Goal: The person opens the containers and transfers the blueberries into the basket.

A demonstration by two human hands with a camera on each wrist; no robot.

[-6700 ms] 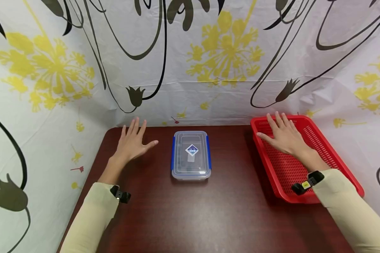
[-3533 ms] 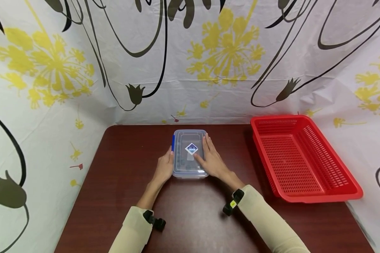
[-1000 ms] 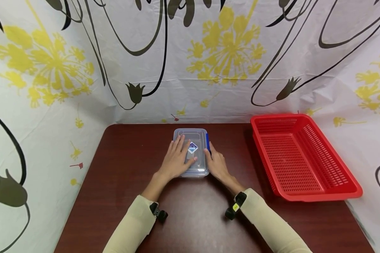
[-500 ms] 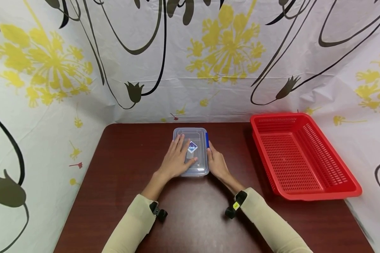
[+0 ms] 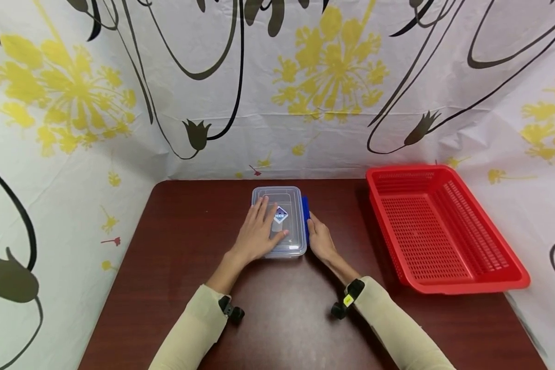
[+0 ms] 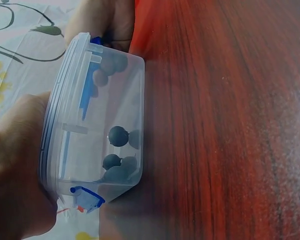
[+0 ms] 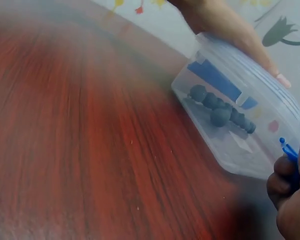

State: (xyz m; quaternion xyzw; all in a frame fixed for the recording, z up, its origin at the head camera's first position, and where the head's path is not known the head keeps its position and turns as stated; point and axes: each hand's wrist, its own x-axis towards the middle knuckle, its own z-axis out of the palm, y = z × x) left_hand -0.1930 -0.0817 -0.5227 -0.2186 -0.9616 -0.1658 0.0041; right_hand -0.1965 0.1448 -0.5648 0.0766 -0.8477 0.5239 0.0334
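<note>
Left hand [image 5: 254, 234]: fingers spread, laid across the lid. Right hand [image 5: 321, 241]: fingers curled, pinching the blue plastic side clip [image 5: 306, 205]. Both on the clear rectangular plastic container [image 5: 293, 205], which sits toward the back of the surface, left of the basket. Blue-and-white diamond label [image 5: 280, 214] on the lid, partly under the left hand's fingers.

Wrist views show dark round balls [image 6: 118, 136] inside, seen through the wall; can't make them out in head view. Left wrist also gets the other blue clip [image 6: 90, 197], angled off the wall; left hand hides it in head view.

Surface [image 5: 277, 318]: dark reddish-brown wood grain, glossy. Red perforated plastic basket [image 5: 448, 289] at right, well apart from both hands. White cloth backdrop [image 5: 277, 149] with yellow flowers and dark stems on back and sides.

Container lies flat, lid up, long axis running front to back, short end toward the person.
</note>
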